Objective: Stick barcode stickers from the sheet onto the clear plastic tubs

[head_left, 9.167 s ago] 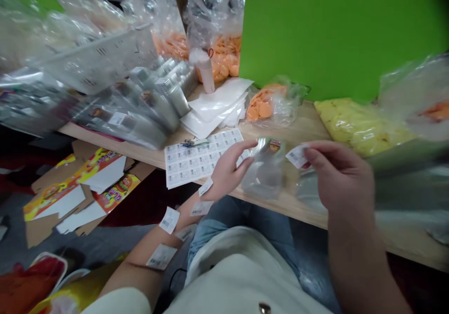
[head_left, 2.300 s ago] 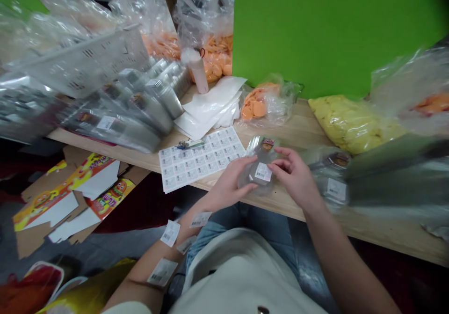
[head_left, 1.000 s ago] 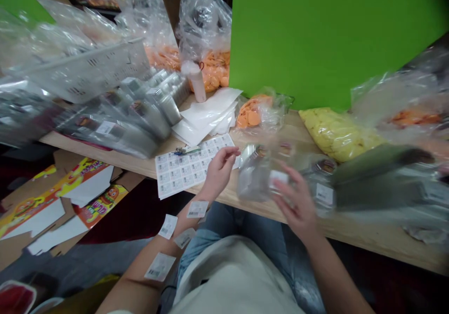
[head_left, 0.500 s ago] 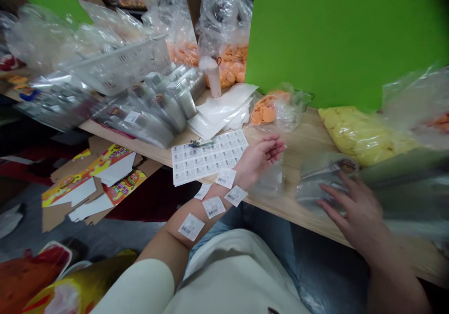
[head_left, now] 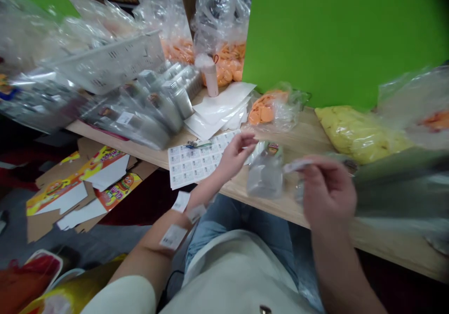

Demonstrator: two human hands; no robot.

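Note:
My right hand [head_left: 329, 190] is closed in a pinch on a small white sticker label [head_left: 296, 165], held above the table. Just left of it lies a clear plastic pack [head_left: 265, 180] with a printed green top. My left hand [head_left: 239, 151] is by the upper left of that pack, its fingers loosely bent and apart from the thumb, with nothing in them. Several barcode labels [head_left: 173, 237] cling to my left forearm. Beneath that hand, a sheet of printed labels [head_left: 191, 164] lies on the table, partly covered by it.
Stacked clear packs [head_left: 145, 115] and a white basket [head_left: 105, 68] stand at left. White paper sheets [head_left: 220, 105], a cup [head_left: 211, 77] and a bag of orange discs [head_left: 263, 110] lie behind. A yellow-filled bag [head_left: 361, 131] sits at right, below the green panel [head_left: 333, 38].
My right hand has come left from the packs at right and now pinches a label. My left hand has drawn back left and down, uncovering the clear pack. Fewer labels show on the forearm.

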